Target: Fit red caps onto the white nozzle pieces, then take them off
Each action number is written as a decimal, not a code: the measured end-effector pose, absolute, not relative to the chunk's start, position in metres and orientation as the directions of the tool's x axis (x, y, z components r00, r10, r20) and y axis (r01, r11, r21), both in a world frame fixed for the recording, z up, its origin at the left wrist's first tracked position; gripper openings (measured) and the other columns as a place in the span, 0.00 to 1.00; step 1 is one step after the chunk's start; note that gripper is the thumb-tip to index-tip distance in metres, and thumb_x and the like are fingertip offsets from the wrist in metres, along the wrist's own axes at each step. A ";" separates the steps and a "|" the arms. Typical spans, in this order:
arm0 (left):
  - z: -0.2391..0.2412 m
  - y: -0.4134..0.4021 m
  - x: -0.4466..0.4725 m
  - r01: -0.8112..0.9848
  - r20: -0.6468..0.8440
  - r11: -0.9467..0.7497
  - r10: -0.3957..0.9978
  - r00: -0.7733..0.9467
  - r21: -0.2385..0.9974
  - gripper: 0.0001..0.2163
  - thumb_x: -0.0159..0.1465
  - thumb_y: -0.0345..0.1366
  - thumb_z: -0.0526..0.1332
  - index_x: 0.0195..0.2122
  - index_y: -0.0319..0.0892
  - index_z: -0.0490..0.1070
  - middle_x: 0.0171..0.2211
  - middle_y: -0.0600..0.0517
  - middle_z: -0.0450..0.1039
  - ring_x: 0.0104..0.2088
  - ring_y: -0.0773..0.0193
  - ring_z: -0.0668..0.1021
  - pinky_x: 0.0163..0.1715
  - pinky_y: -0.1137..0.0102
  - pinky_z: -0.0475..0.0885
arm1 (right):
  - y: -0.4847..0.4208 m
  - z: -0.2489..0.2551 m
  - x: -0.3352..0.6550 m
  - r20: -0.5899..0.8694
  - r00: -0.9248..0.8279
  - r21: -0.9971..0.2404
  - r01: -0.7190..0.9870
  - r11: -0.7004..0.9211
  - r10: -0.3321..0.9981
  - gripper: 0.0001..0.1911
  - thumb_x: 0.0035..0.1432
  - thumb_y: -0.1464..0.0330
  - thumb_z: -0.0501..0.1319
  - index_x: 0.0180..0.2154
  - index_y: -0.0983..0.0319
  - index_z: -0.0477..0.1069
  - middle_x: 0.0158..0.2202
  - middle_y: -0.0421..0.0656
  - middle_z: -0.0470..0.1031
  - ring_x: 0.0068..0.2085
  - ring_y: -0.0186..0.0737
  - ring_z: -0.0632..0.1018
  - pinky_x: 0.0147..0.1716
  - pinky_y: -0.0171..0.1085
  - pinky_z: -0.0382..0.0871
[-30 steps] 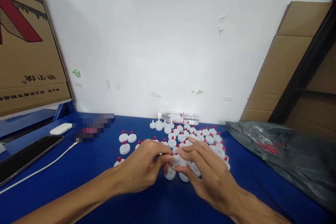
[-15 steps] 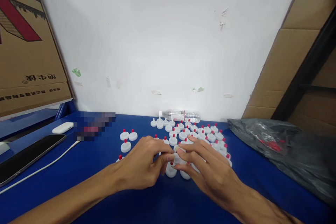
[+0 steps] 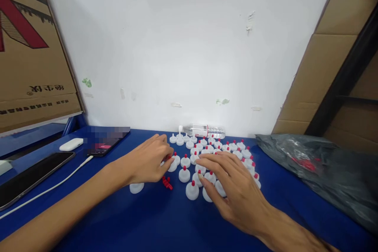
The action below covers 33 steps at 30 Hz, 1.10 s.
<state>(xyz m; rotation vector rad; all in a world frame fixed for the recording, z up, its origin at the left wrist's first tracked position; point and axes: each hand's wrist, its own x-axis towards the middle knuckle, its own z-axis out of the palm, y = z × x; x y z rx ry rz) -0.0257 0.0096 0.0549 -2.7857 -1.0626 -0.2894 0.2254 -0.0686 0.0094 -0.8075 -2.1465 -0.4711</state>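
Note:
My left hand (image 3: 152, 159) is closed, with thumb and index finger pinching at the red tip of a white nozzle cap (image 3: 172, 167); its curled fingers hide part of the view. My right hand (image 3: 232, 183) hovers over the group of caps, fingers apart, apparently holding nothing. Under and around it stand many white caps with red tips, such as one white cap (image 3: 192, 191) in front and another (image 3: 184, 174) between the hands. Several loose red tips (image 3: 167, 183) lie in a small heap below my left hand. One more white cap (image 3: 136, 188) shows partly beneath my left wrist.
A clear plastic bottle (image 3: 203, 130) lies against the wall, beside several caps without red tips (image 3: 180, 140). At left are a phone (image 3: 32, 177), a second phone (image 3: 110, 141), a white cable (image 3: 53, 189) and a white case (image 3: 71, 144). A dark plastic bag (image 3: 327, 173) covers the right side.
My hands were together around a white cap; now they are apart. My left hand has moved left and up, uncovering the red tips. My right hand has opened, still over the caps.

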 end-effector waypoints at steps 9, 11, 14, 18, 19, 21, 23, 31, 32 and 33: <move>0.048 0.014 -0.023 0.666 0.253 -0.745 0.636 0.729 -0.046 0.16 0.75 0.41 0.53 0.36 0.42 0.76 0.31 0.48 0.75 0.39 0.54 0.75 0.41 0.62 0.68 | -0.068 0.009 0.223 0.776 -0.498 0.043 0.653 0.756 0.386 0.13 0.70 0.74 0.57 0.54 0.63 0.70 0.50 0.47 0.78 0.50 0.43 0.78 0.57 0.48 0.63; 0.051 0.023 -0.024 0.690 0.298 -0.718 0.641 0.707 -0.094 0.17 0.77 0.39 0.50 0.38 0.41 0.77 0.32 0.48 0.76 0.39 0.56 0.75 0.43 0.61 0.69 | -0.070 0.009 0.222 0.778 -0.494 0.033 0.648 0.761 0.387 0.12 0.69 0.74 0.57 0.53 0.63 0.71 0.50 0.47 0.78 0.50 0.42 0.78 0.57 0.48 0.62; 0.053 0.050 -0.021 0.739 0.307 -0.654 0.678 0.668 -0.164 0.13 0.75 0.34 0.51 0.43 0.39 0.77 0.38 0.44 0.77 0.44 0.52 0.76 0.44 0.60 0.72 | -0.072 0.009 0.221 0.773 -0.497 0.017 0.638 0.770 0.395 0.11 0.69 0.74 0.58 0.52 0.62 0.71 0.49 0.46 0.78 0.49 0.42 0.78 0.58 0.48 0.61; 0.047 0.099 -0.008 0.781 0.242 -0.595 0.742 0.625 -0.191 0.10 0.72 0.30 0.58 0.52 0.37 0.74 0.49 0.40 0.75 0.52 0.49 0.75 0.46 0.57 0.76 | -0.075 0.009 0.220 0.767 -0.502 0.010 0.631 0.776 0.399 0.13 0.68 0.76 0.57 0.52 0.61 0.71 0.48 0.44 0.78 0.48 0.41 0.78 0.59 0.47 0.60; 0.045 0.109 -0.005 0.790 0.216 -0.585 0.760 0.614 -0.185 0.11 0.72 0.34 0.61 0.54 0.38 0.73 0.51 0.42 0.75 0.51 0.51 0.77 0.48 0.56 0.77 | -0.076 0.009 0.220 0.764 -0.507 0.011 0.628 0.778 0.398 0.13 0.68 0.76 0.57 0.52 0.61 0.71 0.47 0.44 0.78 0.47 0.41 0.78 0.59 0.47 0.60; 0.042 0.123 0.000 0.807 0.178 -0.569 0.787 0.590 -0.160 0.15 0.72 0.40 0.63 0.57 0.40 0.71 0.55 0.44 0.73 0.50 0.54 0.79 0.49 0.55 0.78 | -0.076 0.009 0.220 0.760 -0.514 0.013 0.625 0.781 0.398 0.13 0.68 0.76 0.57 0.52 0.61 0.71 0.46 0.44 0.78 0.47 0.41 0.79 0.58 0.48 0.61; 0.044 0.126 0.002 0.819 0.173 -0.559 0.801 0.573 -0.126 0.17 0.72 0.42 0.63 0.58 0.41 0.70 0.56 0.44 0.72 0.50 0.55 0.79 0.49 0.55 0.78 | -0.075 0.009 0.220 0.756 -0.514 0.007 0.624 0.781 0.404 0.12 0.68 0.76 0.56 0.51 0.61 0.71 0.45 0.43 0.78 0.45 0.40 0.79 0.58 0.49 0.61; 0.084 0.034 -0.001 0.734 0.353 -0.667 0.721 0.596 0.123 0.10 0.73 0.41 0.60 0.47 0.48 0.80 0.43 0.53 0.82 0.38 0.64 0.81 0.40 0.71 0.74 | -0.066 0.015 0.228 0.761 -0.377 -0.028 0.794 0.607 0.528 0.27 0.70 0.64 0.60 0.66 0.62 0.58 0.56 0.50 0.76 0.55 0.50 0.77 0.58 0.55 0.65; 0.084 0.020 0.000 0.626 0.384 -0.712 0.700 0.602 0.318 0.09 0.71 0.42 0.63 0.45 0.46 0.82 0.40 0.53 0.83 0.36 0.64 0.80 0.38 0.72 0.73 | -0.066 0.014 0.229 0.755 -0.367 -0.033 0.807 0.590 0.543 0.31 0.69 0.60 0.60 0.68 0.63 0.55 0.57 0.52 0.75 0.56 0.52 0.76 0.58 0.56 0.65; 0.082 0.007 0.001 0.518 0.397 -0.717 0.693 0.602 0.467 0.09 0.70 0.42 0.65 0.43 0.46 0.82 0.39 0.54 0.83 0.36 0.64 0.80 0.37 0.72 0.73 | -0.066 0.014 0.229 0.750 -0.369 -0.037 0.805 0.592 0.549 0.33 0.69 0.58 0.61 0.68 0.63 0.54 0.58 0.52 0.75 0.56 0.53 0.77 0.58 0.56 0.66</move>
